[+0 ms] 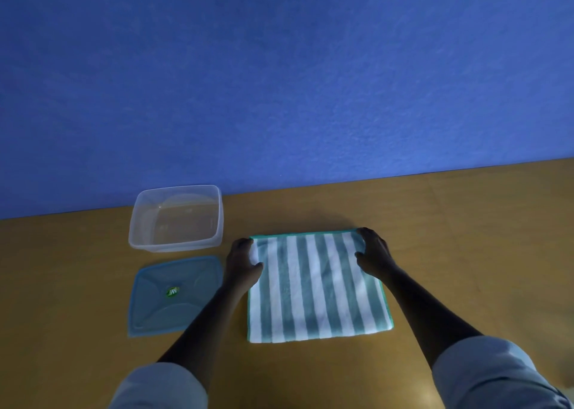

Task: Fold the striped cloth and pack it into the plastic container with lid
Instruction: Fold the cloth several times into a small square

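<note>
Hands at the cloth's far corners

Cloth first: the striped cloth (316,287) lies flat on the wooden table (466,238), right of centre in the frame, its stripes running toward the wall. The left hand (243,261) curls over the upper-left corner and the right hand (372,255) over the upper-right corner, fingers bent onto the fabric; whether either has pinched the edge or only presses on it I cannot tell. Judging by its nap, the cloth is soft, light and limp, so it should fold easily but sag if lifted by one point; both corners together look the sensible hold. The clear plastic container (176,217) stands open at middle left, and its blue lid (175,297) lies just below it in the frame.
</note>
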A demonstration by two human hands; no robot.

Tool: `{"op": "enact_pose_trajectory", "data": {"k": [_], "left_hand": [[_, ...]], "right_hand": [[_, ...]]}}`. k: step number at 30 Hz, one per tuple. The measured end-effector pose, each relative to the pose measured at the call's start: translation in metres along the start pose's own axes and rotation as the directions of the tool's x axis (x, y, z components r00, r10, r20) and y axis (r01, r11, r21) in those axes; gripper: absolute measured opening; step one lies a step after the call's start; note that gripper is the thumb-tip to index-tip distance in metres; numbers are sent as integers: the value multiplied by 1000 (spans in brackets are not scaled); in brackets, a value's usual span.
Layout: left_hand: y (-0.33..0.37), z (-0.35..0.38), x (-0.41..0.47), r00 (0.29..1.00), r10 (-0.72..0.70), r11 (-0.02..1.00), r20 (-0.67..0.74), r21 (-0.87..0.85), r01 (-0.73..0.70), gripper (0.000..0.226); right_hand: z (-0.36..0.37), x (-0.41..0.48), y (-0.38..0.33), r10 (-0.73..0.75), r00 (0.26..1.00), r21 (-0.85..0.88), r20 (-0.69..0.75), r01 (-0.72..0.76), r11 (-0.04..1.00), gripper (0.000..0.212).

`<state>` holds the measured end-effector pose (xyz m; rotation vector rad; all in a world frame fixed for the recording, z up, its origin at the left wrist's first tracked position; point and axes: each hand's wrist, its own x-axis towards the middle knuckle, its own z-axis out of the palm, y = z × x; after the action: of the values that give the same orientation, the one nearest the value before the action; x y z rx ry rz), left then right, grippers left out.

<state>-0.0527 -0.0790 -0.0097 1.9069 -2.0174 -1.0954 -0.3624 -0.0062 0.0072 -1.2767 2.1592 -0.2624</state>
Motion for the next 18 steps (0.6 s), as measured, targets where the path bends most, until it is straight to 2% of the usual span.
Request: {"op": "enact_pose_trajectory", "data": {"k": [4, 8, 12, 15, 18], "left_hand": [[-1, 4, 2, 1000, 11, 999, 22, 30, -11, 52], [0, 5, 2, 1000, 23, 997, 5, 73, -23, 59], [7, 16, -11, 997, 71, 963, -40, 263, -58, 60], [8, 28, -19, 981, 191, 890, 41, 413, -190, 58], [8, 33, -18, 975, 177, 852, 133, 475, -220, 54]], "right_hand": [[3, 2, 6, -3, 999, -55, 43, 5, 998, 71], [7, -3, 3, 32, 999, -172, -14, -34, 985, 65], [16, -18, -13, -70, 992, -329, -102, 33, 944, 53], [33, -34, -27, -122, 990, -363, -70, 89, 927, 44], [56, -54, -39, -35, 996, -368, -84, 1, 930, 37]]}}
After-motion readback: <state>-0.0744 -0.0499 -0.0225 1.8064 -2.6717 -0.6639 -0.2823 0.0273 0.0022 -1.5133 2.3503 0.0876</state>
